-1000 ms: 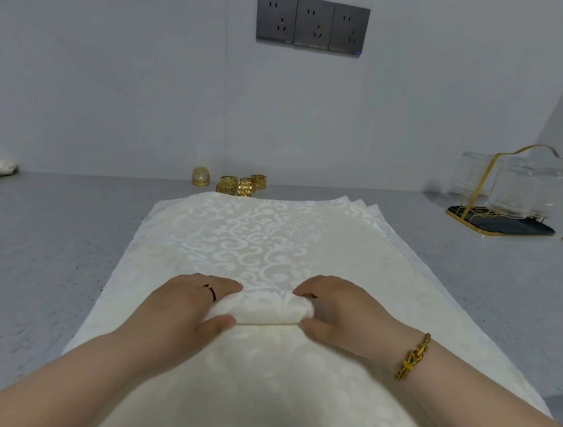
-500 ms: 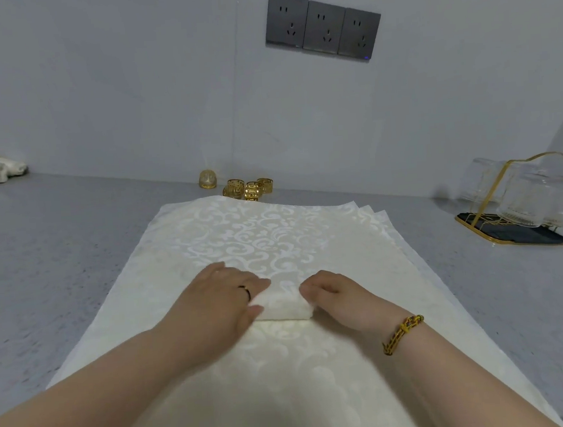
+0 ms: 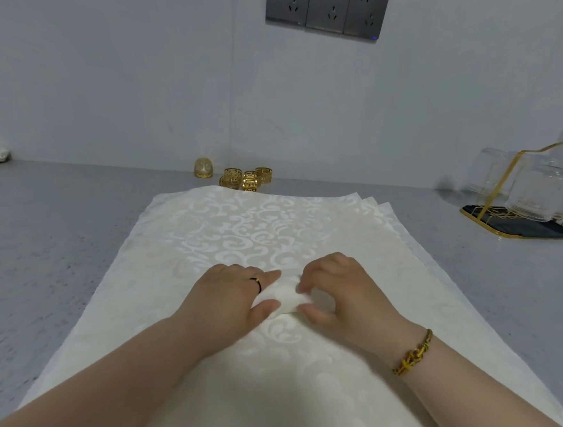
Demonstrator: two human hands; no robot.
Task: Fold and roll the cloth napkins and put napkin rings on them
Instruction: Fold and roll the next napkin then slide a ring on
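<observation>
Head view: left hand (image 3: pixel 236 300) and right hand (image 3: pixel 340 287) both curl round the napkin roll (image 3: pixel 287 297) atop the flat napkin stack (image 3: pixel 241 223) on the bench (image 3: pixel 60 262); cloth looks soft, light, prone to unrolling, so probably best gripped at both ends.

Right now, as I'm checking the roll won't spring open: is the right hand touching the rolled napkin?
Touching. The head view shows the right hand pinching the end of the rolled napkin between fingertips and thumb, no gap visible.
</observation>
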